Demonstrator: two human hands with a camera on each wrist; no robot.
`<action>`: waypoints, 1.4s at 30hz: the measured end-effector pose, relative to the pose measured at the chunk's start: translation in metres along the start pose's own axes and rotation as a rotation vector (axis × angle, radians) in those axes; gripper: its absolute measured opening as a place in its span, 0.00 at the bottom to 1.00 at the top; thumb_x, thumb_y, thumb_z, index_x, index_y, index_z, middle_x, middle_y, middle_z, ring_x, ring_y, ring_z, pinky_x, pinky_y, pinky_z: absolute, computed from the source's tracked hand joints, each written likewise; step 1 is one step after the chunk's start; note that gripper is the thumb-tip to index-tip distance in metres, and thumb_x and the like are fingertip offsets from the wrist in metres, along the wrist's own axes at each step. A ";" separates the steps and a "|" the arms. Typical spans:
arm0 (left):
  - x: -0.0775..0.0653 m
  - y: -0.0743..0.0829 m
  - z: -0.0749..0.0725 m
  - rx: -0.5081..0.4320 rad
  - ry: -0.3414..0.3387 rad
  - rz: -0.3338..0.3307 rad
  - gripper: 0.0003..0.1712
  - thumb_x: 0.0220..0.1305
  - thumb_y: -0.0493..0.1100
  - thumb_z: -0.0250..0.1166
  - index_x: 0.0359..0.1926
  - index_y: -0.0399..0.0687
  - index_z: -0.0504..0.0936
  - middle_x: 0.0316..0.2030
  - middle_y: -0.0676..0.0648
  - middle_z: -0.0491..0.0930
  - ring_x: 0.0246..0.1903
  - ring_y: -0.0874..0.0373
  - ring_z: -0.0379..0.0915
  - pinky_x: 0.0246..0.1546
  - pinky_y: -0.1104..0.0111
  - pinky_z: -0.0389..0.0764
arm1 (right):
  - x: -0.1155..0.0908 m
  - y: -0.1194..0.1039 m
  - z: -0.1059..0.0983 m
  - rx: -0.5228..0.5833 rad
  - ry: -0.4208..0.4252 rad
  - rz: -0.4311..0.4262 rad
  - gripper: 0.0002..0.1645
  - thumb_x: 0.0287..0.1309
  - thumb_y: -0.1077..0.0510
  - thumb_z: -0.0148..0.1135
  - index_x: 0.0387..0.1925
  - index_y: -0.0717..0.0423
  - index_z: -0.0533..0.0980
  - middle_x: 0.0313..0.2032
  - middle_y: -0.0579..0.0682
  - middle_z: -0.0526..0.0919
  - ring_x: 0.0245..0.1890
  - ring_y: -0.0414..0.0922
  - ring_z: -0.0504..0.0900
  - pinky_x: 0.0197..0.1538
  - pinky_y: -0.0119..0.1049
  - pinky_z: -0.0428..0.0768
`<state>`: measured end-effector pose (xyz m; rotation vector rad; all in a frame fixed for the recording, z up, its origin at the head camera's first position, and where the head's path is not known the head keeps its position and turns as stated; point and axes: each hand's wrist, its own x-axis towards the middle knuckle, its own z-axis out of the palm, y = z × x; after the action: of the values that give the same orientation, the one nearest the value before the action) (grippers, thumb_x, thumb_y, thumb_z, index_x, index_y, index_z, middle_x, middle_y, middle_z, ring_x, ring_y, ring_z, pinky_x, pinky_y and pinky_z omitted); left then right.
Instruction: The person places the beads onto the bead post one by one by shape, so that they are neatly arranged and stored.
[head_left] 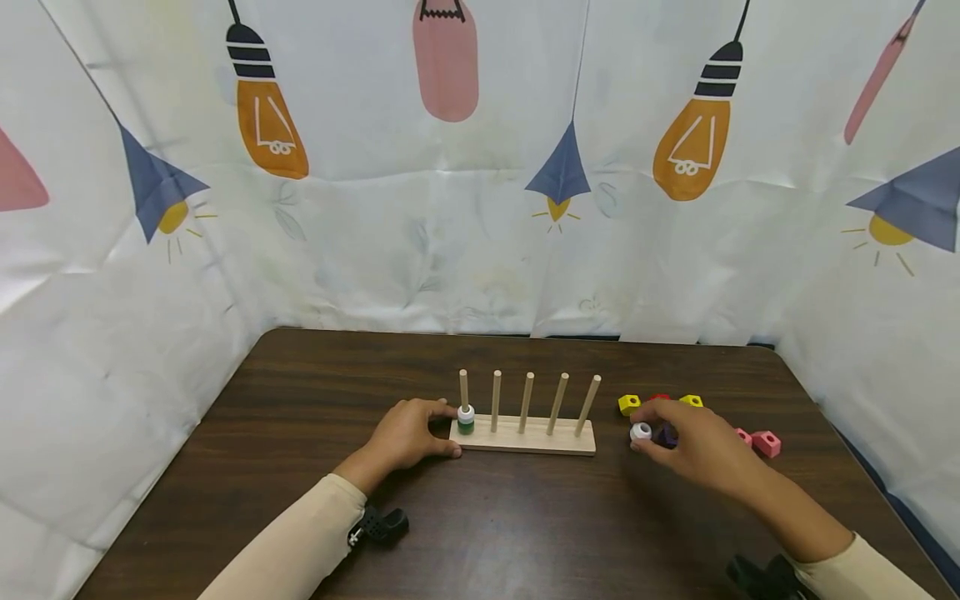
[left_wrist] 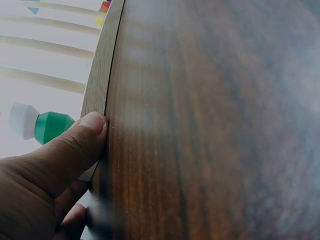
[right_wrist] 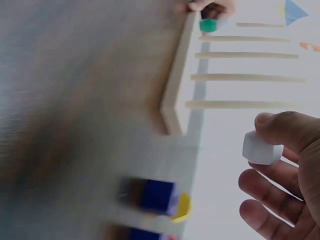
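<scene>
- centre of the head view: the left hand (head_left: 408, 435) grips the left end of a wooden peg stand (head_left: 517, 442); its leftmost peg bears a white bead (head_left: 466, 413) over a green bead (head_left: 466, 428).
- right of centre: the right hand (head_left: 701, 443) pinches a loose white bead (head_left: 641, 431) near yellow blocks (head_left: 628, 405) and pink blocks (head_left: 767, 443).
- top: printed orange bulbs (head_left: 692, 148).

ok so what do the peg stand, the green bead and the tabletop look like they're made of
Peg stand: pale, matte, apparently bare wood; fine grain shows along its edge in the left wrist view.
Green bead: probably plastic, perhaps painted wood; smooth, evenly coloured, crisp facets.
Tabletop: dark brown with wood-like streaks and a soft sheen; real wood or laminate, I can't tell.
</scene>
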<state>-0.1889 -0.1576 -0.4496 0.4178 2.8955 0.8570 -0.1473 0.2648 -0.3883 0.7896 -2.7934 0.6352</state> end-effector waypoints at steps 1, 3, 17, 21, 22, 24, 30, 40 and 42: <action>0.000 0.000 0.000 0.000 -0.001 -0.003 0.34 0.45 0.56 0.84 0.56 0.60 0.88 0.64 0.43 0.78 0.65 0.35 0.69 0.62 0.42 0.70 | 0.003 -0.002 -0.002 0.001 0.008 -0.009 0.18 0.52 0.56 0.80 0.44 0.46 0.82 0.36 0.32 0.84 0.32 0.34 0.81 0.34 0.34 0.80; 0.000 0.000 0.000 -0.002 -0.002 -0.006 0.34 0.45 0.56 0.84 0.56 0.60 0.88 0.64 0.43 0.78 0.66 0.35 0.69 0.63 0.43 0.70 | 0.009 -0.007 -0.006 -0.004 0.015 -0.006 0.17 0.53 0.55 0.80 0.44 0.44 0.82 0.37 0.32 0.84 0.33 0.34 0.81 0.35 0.36 0.81; 0.000 0.000 0.000 -0.002 0.000 -0.012 0.33 0.45 0.56 0.84 0.56 0.62 0.88 0.64 0.44 0.78 0.66 0.36 0.69 0.62 0.43 0.70 | 0.039 -0.024 -0.028 0.013 0.037 -0.048 0.17 0.59 0.51 0.76 0.48 0.45 0.82 0.35 0.34 0.84 0.26 0.32 0.74 0.29 0.34 0.74; 0.000 0.000 0.000 -0.003 0.004 -0.011 0.33 0.45 0.56 0.84 0.56 0.62 0.88 0.64 0.44 0.78 0.66 0.36 0.69 0.63 0.43 0.70 | 0.047 -0.026 -0.032 0.041 0.061 -0.073 0.17 0.59 0.55 0.77 0.49 0.44 0.82 0.35 0.34 0.84 0.23 0.33 0.75 0.28 0.34 0.75; 0.000 0.000 0.000 -0.005 0.005 -0.011 0.33 0.45 0.56 0.85 0.56 0.62 0.88 0.64 0.43 0.78 0.66 0.36 0.69 0.63 0.43 0.70 | 0.049 -0.027 -0.033 0.042 0.070 -0.078 0.17 0.58 0.55 0.77 0.48 0.44 0.82 0.36 0.34 0.85 0.23 0.33 0.75 0.28 0.34 0.75; 0.001 0.000 -0.001 -0.011 0.005 -0.010 0.33 0.45 0.55 0.85 0.56 0.61 0.88 0.64 0.43 0.78 0.66 0.36 0.69 0.63 0.43 0.69 | 0.052 -0.029 -0.034 0.049 0.084 -0.080 0.17 0.58 0.55 0.77 0.48 0.44 0.82 0.36 0.35 0.85 0.24 0.33 0.76 0.29 0.35 0.76; 0.001 0.000 0.001 -0.012 0.000 -0.004 0.33 0.45 0.55 0.85 0.55 0.61 0.88 0.64 0.43 0.78 0.66 0.37 0.70 0.62 0.44 0.71 | 0.059 -0.032 -0.035 0.067 0.098 -0.057 0.15 0.59 0.53 0.76 0.48 0.44 0.83 0.37 0.35 0.85 0.29 0.33 0.79 0.34 0.38 0.80; 0.001 0.000 0.000 -0.003 -0.004 -0.013 0.33 0.45 0.56 0.85 0.56 0.61 0.88 0.64 0.44 0.78 0.66 0.36 0.69 0.62 0.43 0.70 | 0.071 -0.044 -0.037 0.170 0.092 -0.074 0.16 0.60 0.55 0.75 0.50 0.47 0.83 0.35 0.35 0.86 0.29 0.33 0.82 0.34 0.36 0.81; 0.001 0.001 0.000 -0.004 -0.005 -0.013 0.33 0.45 0.56 0.85 0.56 0.61 0.88 0.64 0.44 0.78 0.66 0.36 0.69 0.63 0.43 0.70 | 0.073 -0.046 -0.036 0.184 0.089 -0.078 0.16 0.60 0.56 0.75 0.50 0.47 0.83 0.35 0.35 0.86 0.30 0.33 0.82 0.34 0.36 0.81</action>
<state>-0.1898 -0.1569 -0.4493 0.4003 2.8876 0.8584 -0.1832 0.2119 -0.3201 0.8760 -2.6377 0.8992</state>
